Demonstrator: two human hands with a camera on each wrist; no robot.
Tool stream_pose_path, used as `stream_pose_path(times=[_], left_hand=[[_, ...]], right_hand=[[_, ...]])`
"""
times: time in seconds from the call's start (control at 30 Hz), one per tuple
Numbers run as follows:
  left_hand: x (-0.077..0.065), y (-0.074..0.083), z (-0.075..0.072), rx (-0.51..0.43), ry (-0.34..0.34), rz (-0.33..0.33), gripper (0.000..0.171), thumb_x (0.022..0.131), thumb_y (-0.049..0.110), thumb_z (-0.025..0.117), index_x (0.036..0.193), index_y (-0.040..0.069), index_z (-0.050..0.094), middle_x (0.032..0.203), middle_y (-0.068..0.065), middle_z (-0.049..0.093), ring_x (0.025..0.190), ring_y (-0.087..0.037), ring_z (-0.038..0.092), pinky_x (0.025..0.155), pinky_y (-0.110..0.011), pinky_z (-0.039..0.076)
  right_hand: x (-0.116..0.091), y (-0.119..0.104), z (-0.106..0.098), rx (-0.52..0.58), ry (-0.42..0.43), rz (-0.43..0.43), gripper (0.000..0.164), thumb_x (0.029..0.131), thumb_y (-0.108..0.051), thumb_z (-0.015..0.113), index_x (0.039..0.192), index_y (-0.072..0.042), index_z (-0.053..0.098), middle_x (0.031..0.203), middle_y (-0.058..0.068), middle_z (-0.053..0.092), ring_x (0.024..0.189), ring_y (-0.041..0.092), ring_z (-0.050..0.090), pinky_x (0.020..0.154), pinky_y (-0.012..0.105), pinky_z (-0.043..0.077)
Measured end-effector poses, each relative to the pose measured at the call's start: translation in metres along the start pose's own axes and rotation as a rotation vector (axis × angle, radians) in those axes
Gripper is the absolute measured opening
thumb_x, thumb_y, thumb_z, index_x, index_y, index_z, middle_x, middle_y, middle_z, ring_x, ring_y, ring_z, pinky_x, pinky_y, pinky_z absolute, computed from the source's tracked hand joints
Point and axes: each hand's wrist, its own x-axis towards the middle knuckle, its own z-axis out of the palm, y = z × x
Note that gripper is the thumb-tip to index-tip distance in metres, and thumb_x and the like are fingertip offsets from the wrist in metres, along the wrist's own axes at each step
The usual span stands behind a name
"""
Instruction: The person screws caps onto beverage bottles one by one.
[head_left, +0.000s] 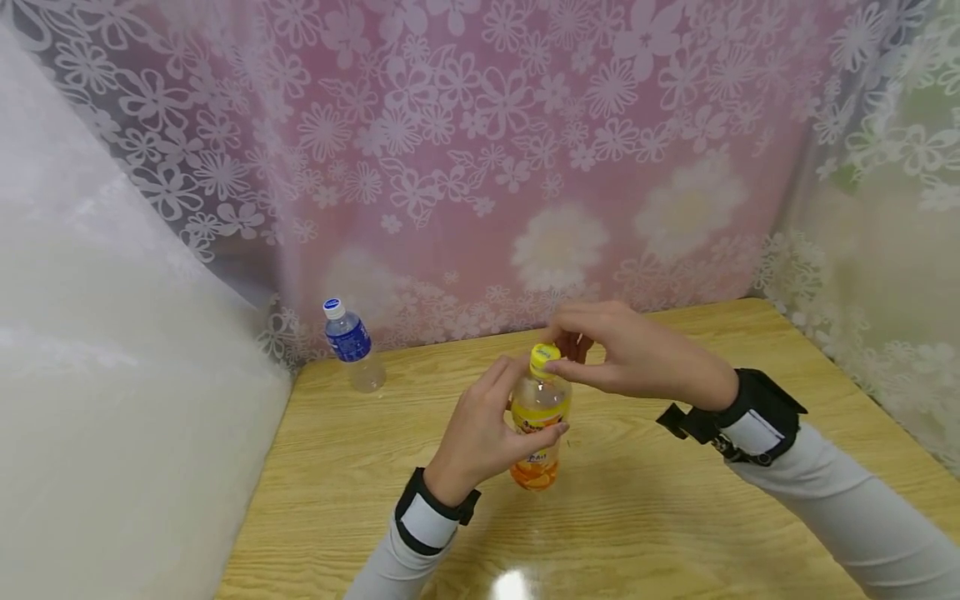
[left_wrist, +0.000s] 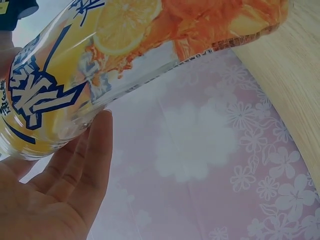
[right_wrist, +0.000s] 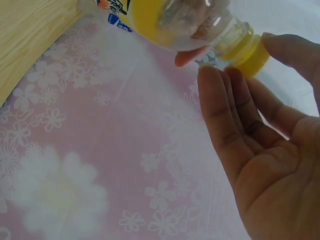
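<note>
Left hand (head_left: 480,429), lower centre of the frame, grips the yellow-labelled bottle (head_left: 540,414), upright just right of centre, thumb across its front, and here's the right hand (head_left: 630,354) pinching the yellow cap (head_left: 545,358)! Farther back, left of centre, 1 blue-labelled bottle (head_left: 351,340) stands before the pink flowered curtain (head_left: 450,233)

Mid-frame, the upright clear plastic bottle with a yellow cap and yellow-orange label (head_left: 540,415) fills the gap between my left grip (head_left: 480,425) and right grip (head_left: 622,350), blocking a straight pass. I have room over the pale wood-grain surface (head_left: 645,508) at lower centre, and between my left grip and the blue-labelled, white-capped clear plastic bottle (head_left: 349,342) at centre left. The pink white-flowered hanging sheet (head_left: 465,258) bars the surface's far edge.
</note>
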Motion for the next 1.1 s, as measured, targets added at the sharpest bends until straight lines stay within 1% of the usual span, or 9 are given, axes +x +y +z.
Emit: stream_pose_path(times=[0.17, 0.33, 0.43, 0.57, 0.67, 0.77, 0.83, 0.93, 1.1], left_hand=[[-0.001, 0.0, 0.0, 0.011, -0.004, 0.0, 0.068, 0.083, 0.046, 0.081, 0.14, 0.025, 0.052, 0.115, 0.005, 0.058, 0.089, -0.005, 0.061, 0.067, -0.029, 0.058], [-0.001, 0.0, 0.0, 0.01, -0.005, 0.008, 0.069, 0.083, 0.047, 0.081, 0.141, 0.024, 0.052, 0.117, 0.006, 0.058, 0.093, -0.005, 0.063, 0.071, -0.02, 0.056], [-0.001, 0.0, -0.001, 0.011, -0.002, 0.021, 0.069, 0.083, 0.047, 0.082, 0.141, 0.023, 0.052, 0.118, 0.005, 0.058, 0.095, -0.006, 0.064, 0.072, -0.019, 0.056], [-0.001, -0.001, -0.001, 0.011, -0.001, 0.024, 0.069, 0.083, 0.047, 0.081, 0.14, 0.023, 0.052, 0.117, 0.006, 0.058, 0.093, -0.005, 0.063, 0.07, -0.021, 0.056], [-0.001, -0.002, -0.001, 0.014, -0.004, 0.02, 0.068, 0.082, 0.048, 0.082, 0.139, 0.023, 0.053, 0.116, 0.006, 0.059, 0.09, -0.004, 0.062, 0.068, -0.023, 0.057], [-0.001, -0.002, 0.0, 0.026, -0.006, 0.022, 0.066, 0.082, 0.049, 0.081, 0.137, 0.023, 0.055, 0.114, 0.006, 0.059, 0.086, -0.004, 0.059, 0.066, -0.024, 0.055], [-0.001, -0.002, 0.001, 0.031, -0.005, 0.027, 0.066, 0.083, 0.049, 0.081, 0.137, 0.022, 0.055, 0.113, 0.006, 0.059, 0.084, -0.003, 0.058, 0.065, -0.024, 0.055], [-0.001, -0.003, 0.001, 0.02, -0.004, 0.029, 0.067, 0.083, 0.048, 0.081, 0.138, 0.022, 0.055, 0.114, 0.007, 0.059, 0.087, -0.003, 0.06, 0.067, -0.022, 0.055], [-0.002, -0.003, -0.001, 0.002, -0.005, 0.021, 0.069, 0.083, 0.046, 0.082, 0.141, 0.023, 0.053, 0.119, 0.007, 0.059, 0.094, -0.005, 0.063, 0.072, -0.021, 0.056]], right_hand=[[0.001, 0.001, 0.008, -0.064, 0.027, 0.048, 0.028, 0.09, -0.035, 0.079, 0.103, -0.018, 0.061, 0.085, -0.007, 0.056, 0.073, 0.007, 0.053, 0.065, 0.025, 0.049], [-0.005, 0.007, 0.003, 0.036, -0.031, 0.028, 0.051, 0.094, -0.032, 0.075, 0.14, -0.02, 0.056, 0.124, -0.004, 0.062, 0.094, 0.005, 0.061, 0.077, 0.028, 0.056], [-0.007, 0.009, -0.002, 0.096, -0.071, -0.031, 0.049, 0.099, -0.022, 0.068, 0.146, -0.024, 0.054, 0.139, -0.005, 0.059, 0.103, 0.005, 0.062, 0.081, 0.029, 0.056], [-0.005, 0.01, -0.002, 0.074, -0.051, -0.059, 0.036, 0.098, -0.018, 0.069, 0.133, -0.025, 0.065, 0.123, -0.011, 0.065, 0.096, 0.005, 0.063, 0.077, 0.028, 0.054], [-0.001, 0.007, 0.003, -0.033, -0.002, -0.027, 0.021, 0.093, -0.028, 0.077, 0.111, -0.025, 0.068, 0.102, -0.016, 0.062, 0.085, 0.004, 0.059, 0.073, 0.027, 0.052], [0.002, 0.004, 0.008, -0.148, 0.029, 0.009, 0.027, 0.089, -0.042, 0.079, 0.099, -0.023, 0.061, 0.093, -0.013, 0.059, 0.084, 0.005, 0.057, 0.073, 0.028, 0.051], [0.003, 0.002, 0.01, -0.177, 0.025, 0.024, 0.036, 0.088, -0.049, 0.077, 0.103, -0.021, 0.06, 0.094, -0.011, 0.058, 0.085, 0.006, 0.056, 0.072, 0.029, 0.05], [0.001, 0.002, 0.004, -0.085, -0.008, 0.023, 0.042, 0.09, -0.047, 0.075, 0.122, -0.023, 0.062, 0.108, -0.011, 0.062, 0.095, 0.006, 0.06, 0.078, 0.031, 0.053], [-0.004, 0.007, -0.009, 0.09, -0.088, -0.054, 0.049, 0.097, -0.017, 0.071, 0.144, -0.025, 0.058, 0.135, -0.006, 0.063, 0.106, 0.006, 0.063, 0.082, 0.03, 0.056]])
